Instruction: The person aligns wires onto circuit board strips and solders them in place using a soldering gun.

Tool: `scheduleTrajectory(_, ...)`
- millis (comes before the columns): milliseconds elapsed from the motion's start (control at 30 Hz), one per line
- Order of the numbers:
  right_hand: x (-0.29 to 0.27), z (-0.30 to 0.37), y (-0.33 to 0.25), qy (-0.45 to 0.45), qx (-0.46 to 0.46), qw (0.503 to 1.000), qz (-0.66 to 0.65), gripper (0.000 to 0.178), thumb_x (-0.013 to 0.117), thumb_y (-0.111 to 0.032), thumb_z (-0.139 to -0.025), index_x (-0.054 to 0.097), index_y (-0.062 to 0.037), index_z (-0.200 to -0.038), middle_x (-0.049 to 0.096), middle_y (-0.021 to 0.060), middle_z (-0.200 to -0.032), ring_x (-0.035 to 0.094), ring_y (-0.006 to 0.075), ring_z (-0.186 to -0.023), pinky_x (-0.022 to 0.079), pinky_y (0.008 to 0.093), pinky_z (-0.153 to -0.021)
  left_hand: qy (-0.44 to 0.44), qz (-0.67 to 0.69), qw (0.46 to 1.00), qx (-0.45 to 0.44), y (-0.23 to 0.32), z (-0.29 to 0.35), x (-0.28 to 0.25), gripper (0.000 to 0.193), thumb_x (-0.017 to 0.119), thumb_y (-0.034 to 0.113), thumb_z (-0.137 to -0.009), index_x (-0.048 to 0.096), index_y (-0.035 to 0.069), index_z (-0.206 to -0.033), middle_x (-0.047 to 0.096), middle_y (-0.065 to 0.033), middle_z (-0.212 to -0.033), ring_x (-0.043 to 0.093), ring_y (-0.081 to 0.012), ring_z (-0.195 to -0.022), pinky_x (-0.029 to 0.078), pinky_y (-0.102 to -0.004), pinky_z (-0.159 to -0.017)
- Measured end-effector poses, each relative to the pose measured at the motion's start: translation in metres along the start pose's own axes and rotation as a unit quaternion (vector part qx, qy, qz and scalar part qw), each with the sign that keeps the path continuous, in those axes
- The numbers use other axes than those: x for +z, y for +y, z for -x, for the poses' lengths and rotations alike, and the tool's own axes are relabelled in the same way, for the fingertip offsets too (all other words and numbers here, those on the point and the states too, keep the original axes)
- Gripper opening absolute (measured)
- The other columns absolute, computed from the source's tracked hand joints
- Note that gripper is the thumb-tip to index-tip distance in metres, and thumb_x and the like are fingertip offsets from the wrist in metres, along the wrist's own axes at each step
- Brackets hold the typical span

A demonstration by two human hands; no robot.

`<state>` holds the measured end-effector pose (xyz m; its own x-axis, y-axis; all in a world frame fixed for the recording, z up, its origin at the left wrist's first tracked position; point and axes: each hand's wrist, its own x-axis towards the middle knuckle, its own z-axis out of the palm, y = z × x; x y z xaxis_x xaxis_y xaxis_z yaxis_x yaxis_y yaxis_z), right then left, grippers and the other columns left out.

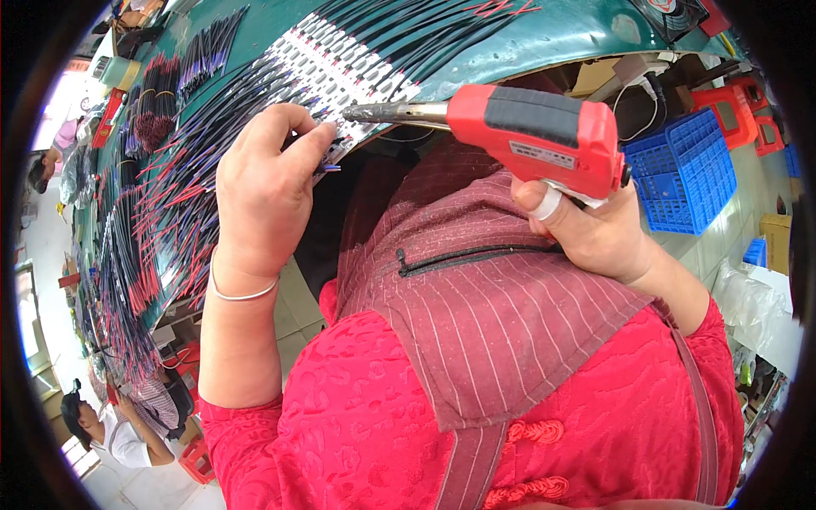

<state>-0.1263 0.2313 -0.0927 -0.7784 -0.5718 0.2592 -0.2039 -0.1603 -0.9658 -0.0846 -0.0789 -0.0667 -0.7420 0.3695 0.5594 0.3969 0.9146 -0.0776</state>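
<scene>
In my right hand [595, 229] is a red and black soldering gun [531, 127], held level with its metal nozzle [395, 112] pointing left. White tape wraps my right thumb. The nozzle's dark tip is close to the near edge of a panel of small white connector-like parts [340, 68]; whether it touches cannot be made out. My left hand [268, 183] is closed in a pinch beside that tip, on what looks like a thin wire [326, 168]. Many black wires with red and purple ends [183, 166] fan out left of the panel.
The green tabletop [544, 42] carries bundled wires [157, 93] at the far left and more wires over its left edge. A blue plastic crate [680, 170] stands on the floor at right, near red stools [731, 110]. Another person [115, 429] is at lower left.
</scene>
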Motion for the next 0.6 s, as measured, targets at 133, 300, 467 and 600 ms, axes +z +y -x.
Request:
scheduleTrajectory(133, 0.0011, -0.0016, -0.0008, -0.003, 0.019, 0.999, -0.026, 0.029, 0.074, 0.0, -0.093, 0.067, 0.0007, -0.122, 0.074, 0.0094, -0.109, 0.07, 0.0147, -0.101, 0.056, 0.0296, -0.093, 0.003, -0.013, 1.0, 0.01, 0.002, -0.0006, 0.0, 0.033, 0.067, -0.008, -0.07, 0.074, 0.006, -0.099, 0.062, -0.0087, -0.089, 0.065, -0.0266, -0.08, 0.053, -0.0372, -0.069)
scheduleTrajectory(300, 0.0035, -0.0036, -0.0021, -0.001, 0.017, 0.999, -0.036, 0.028, 0.074, 0.0, -0.093, 0.068, 0.0009, -0.121, 0.074, 0.0102, -0.11, 0.07, 0.0155, -0.102, 0.057, 0.0303, -0.093, -0.004, -0.01, 1.0, 0.008, 0.0032, -0.0016, -0.0005, 0.032, 0.067, -0.007, -0.07, 0.074, 0.006, -0.098, 0.062, -0.0088, -0.089, 0.065, -0.0268, -0.081, 0.053, -0.0374, -0.069)
scheduleTrajectory(467, 0.0009, -0.0021, -0.0015, -0.015, 0.016, 0.999, -0.025, 0.028, 0.074, -0.001, -0.093, 0.067, 0.0012, -0.121, 0.075, 0.0083, -0.108, 0.071, 0.0142, -0.099, 0.057, 0.0298, -0.092, 0.001, 0.003, 1.0, 0.011, 0.0018, -0.0006, 0.0005, 0.031, 0.067, -0.007, -0.07, 0.074, 0.005, -0.098, 0.062, -0.0091, -0.09, 0.065, -0.0272, -0.081, 0.052, -0.0374, -0.069)
scheduleTrajectory(600, 0.0008, -0.0008, -0.0033, -0.021, 0.007, 0.999, 0.035, 0.029, 0.075, -0.001, -0.093, 0.067, 0.001, -0.121, 0.075, 0.0074, -0.107, 0.071, 0.0135, -0.098, 0.056, 0.029, -0.091, -0.001, -0.002, 1.0, 0.01, 0.0025, 0.0003, 0.0009, 0.029, 0.068, -0.006, -0.071, 0.074, 0.005, -0.098, 0.062, -0.0094, -0.09, 0.065, -0.0276, -0.081, 0.052, -0.0376, -0.069)
